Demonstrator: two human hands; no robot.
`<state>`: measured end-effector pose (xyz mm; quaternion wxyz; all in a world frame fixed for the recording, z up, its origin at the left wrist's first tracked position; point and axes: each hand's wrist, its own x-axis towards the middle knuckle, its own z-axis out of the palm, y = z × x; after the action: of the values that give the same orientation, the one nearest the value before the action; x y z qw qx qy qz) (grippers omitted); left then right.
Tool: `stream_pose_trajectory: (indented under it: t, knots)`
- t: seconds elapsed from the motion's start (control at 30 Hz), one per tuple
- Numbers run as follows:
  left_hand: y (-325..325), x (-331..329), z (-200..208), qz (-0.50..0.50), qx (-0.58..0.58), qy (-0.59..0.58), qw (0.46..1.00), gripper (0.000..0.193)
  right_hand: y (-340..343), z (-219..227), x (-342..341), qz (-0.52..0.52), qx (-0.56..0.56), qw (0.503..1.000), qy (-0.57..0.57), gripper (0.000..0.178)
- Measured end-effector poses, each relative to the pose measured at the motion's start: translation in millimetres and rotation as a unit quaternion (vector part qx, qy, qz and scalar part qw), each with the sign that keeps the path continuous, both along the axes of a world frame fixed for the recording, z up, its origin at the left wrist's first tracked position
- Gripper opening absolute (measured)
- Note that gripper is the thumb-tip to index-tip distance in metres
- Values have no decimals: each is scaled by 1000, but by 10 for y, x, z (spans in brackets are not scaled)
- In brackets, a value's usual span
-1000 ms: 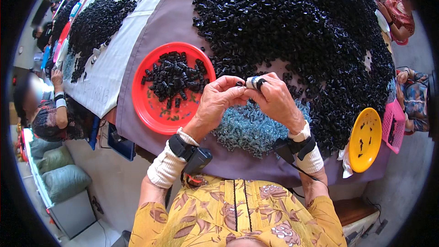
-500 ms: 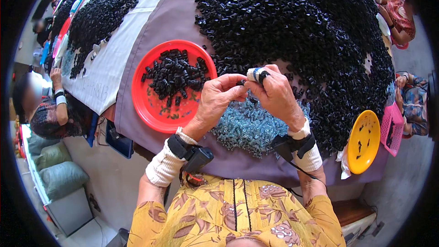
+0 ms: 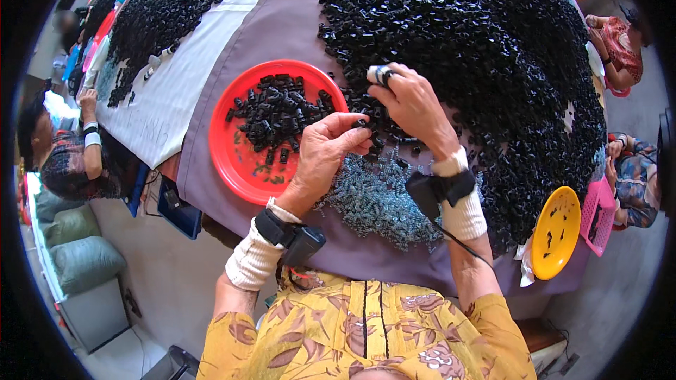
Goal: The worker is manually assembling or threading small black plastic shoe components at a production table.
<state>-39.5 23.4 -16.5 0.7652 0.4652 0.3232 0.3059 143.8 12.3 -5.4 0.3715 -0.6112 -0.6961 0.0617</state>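
We pinch a small black piece point(image 3: 360, 124) in our left hand point(image 3: 324, 151); our right hand point(image 3: 417, 105), loosely curled, is apart from it, and we cannot tell whether it holds anything. Just left of our hands, a red plate point(image 3: 243, 181) bears many black parts point(image 3: 271, 116); well to their right, a yellow plate point(image 3: 565, 236) bears a few.

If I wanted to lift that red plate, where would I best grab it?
Probably by the left part of the rim of the red plate, coming in from the left over bare purple cloth. It is round with no visible handle; black pieces heap mostly toward its far side, and the left hand is by its right edge.
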Motion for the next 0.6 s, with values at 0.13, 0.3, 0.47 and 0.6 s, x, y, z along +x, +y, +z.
stream_pose_trajectory:
  t: [0.13,0.3,0.47,0.6]
  knots:
    - [62,-98,-4,6,-13,5,1000,22,406,-207,-12,-8,66,994,-89,12]
    - [117,-159,-3,9,-20,9,1000,21,820,-332,-58,-35,63,989,-132,10]
    - [138,-167,-51,27,-38,5,999,21,952,-369,-136,-38,-30,967,-252,7]
    - [151,-152,-75,32,-50,10,998,21,911,-454,-143,-20,-37,968,-248,6]
